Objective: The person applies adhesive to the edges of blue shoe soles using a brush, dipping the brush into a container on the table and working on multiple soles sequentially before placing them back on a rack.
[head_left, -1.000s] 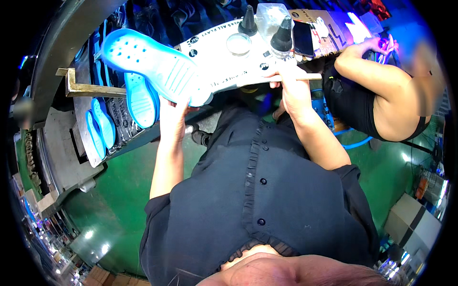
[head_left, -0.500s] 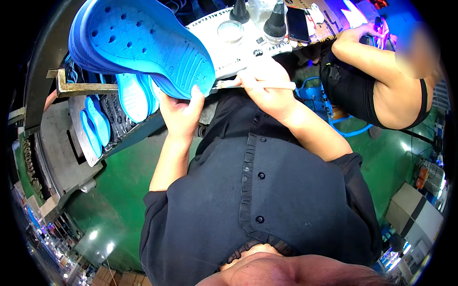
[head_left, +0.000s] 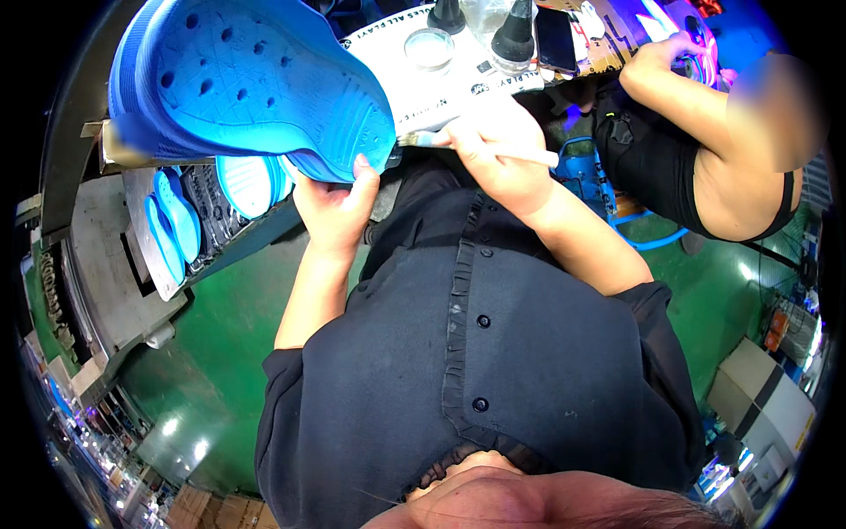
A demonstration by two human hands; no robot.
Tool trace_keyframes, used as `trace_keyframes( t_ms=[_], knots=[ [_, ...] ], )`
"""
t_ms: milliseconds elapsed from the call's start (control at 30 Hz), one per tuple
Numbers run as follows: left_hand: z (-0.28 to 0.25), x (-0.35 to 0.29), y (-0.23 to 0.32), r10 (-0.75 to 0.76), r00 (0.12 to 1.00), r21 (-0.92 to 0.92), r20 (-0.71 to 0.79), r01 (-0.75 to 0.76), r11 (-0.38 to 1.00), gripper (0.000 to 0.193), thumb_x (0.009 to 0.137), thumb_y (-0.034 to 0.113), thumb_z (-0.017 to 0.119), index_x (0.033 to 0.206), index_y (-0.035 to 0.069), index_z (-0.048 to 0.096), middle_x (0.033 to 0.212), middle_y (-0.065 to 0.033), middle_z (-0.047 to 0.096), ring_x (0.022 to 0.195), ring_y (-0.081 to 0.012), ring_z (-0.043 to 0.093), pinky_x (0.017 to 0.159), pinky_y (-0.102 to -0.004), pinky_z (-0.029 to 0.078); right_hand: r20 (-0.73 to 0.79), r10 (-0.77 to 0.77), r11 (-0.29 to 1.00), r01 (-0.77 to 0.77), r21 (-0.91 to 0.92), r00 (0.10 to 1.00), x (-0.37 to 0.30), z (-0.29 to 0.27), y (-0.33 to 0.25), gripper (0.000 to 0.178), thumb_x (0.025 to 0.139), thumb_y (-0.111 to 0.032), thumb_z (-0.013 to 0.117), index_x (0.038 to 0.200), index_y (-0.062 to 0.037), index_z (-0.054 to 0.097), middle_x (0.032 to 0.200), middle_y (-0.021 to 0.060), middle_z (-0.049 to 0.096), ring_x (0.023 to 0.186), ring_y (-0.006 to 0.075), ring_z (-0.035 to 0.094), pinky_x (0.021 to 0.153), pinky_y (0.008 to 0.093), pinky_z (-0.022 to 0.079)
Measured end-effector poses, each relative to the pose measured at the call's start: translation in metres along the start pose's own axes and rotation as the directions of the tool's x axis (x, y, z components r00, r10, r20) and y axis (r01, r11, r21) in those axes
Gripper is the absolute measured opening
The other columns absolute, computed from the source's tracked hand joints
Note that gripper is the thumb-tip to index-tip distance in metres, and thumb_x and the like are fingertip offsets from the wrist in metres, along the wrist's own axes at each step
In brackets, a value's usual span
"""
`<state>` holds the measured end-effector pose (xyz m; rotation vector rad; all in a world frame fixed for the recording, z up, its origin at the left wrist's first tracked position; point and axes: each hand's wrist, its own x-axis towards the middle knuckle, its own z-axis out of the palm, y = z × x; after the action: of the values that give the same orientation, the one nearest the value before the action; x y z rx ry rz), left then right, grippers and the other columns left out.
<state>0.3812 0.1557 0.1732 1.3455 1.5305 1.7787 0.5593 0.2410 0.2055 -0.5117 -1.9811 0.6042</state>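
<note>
Blue moulded shoe sole (head_left: 264, 99), dotted with small dark holes across its wider end, is held above the bench's near side, left of the wearer's midline. Its long axis slants from upper left, where the wide end lies, to lower right, where the ribbed narrow end comes closest to the body. The left hand (head_left: 337, 210) grasps this narrow end, thumb pressed on the upper face; the other fingers pass beneath and are largely hidden. The right hand (head_left: 504, 157) is closed around a brush (head_left: 530, 159) with a pale handle, whose axis runs nearly level, bristles to the left. The critical relation is between bristles and narrow end: the sole lies directly left of the brush tip, which sits just beside its edge; whether the two touch cannot be told. The left hand is thus nearer, being in contact with the sole, while the right reaches its vicinity only through the brush. Beyond the hands, a white sheet (head_left: 383, 57) carries a round clear dish (head_left: 429, 49) and a black-capped bottle (head_left: 513, 44); a dark phone (head_left: 555, 40) lies to their right. Further blue pieces (head_left: 256, 187) rest at left, below the sole.
</note>
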Motion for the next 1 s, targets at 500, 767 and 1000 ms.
trace_keyframes(
  t_ms=[500,767,1000],
  knots=[
    [0.006,0.002,-0.012,0.245,0.965,0.043,-0.096,-0.242,0.969,0.032,0.070,-0.003,0.063,0.097,-0.001,0.045,0.084,-0.0076,0.057,0.072,-0.0122,0.056,0.068,-0.0248,0.046,0.109,-0.029,1.000,0.028,0.003,0.994,0.001,0.007,-0.010,0.014,0.076,-0.013,0.060,0.068,-0.0025,0.062,0.059,0.0050,0.060,0.054,0.0191,0.058,0.053,0.0277,0.043],
    [0.005,0.001,-0.009,0.183,0.980,0.025,-0.075,-0.182,0.983,0.034,0.070,-0.003,0.063,0.098,-0.002,0.044,0.084,-0.0080,0.057,0.073,-0.0124,0.055,0.068,-0.0250,0.045,0.072,0.077,0.993,-0.083,0.089,0.994,-0.005,0.006,-0.004,0.010,0.077,-0.007,0.058,0.071,0.0004,0.063,0.064,0.0064,0.062,0.058,0.0195,0.059,0.053,0.0272,0.044],
    [0.000,0.003,-0.012,0.145,0.989,0.043,-0.013,-0.144,0.989,0.038,0.071,-0.002,0.062,0.104,-0.002,0.042,0.088,-0.0095,0.057,0.076,-0.0130,0.056,0.071,-0.0258,0.045,0.033,0.245,0.957,-0.248,0.154,0.969,-0.010,0.010,-0.006,0.021,0.083,-0.011,0.052,0.071,0.0001,0.063,0.059,0.0049,0.056,0.058,0.0130,0.052,0.055,0.0248,0.040]
  ],
)
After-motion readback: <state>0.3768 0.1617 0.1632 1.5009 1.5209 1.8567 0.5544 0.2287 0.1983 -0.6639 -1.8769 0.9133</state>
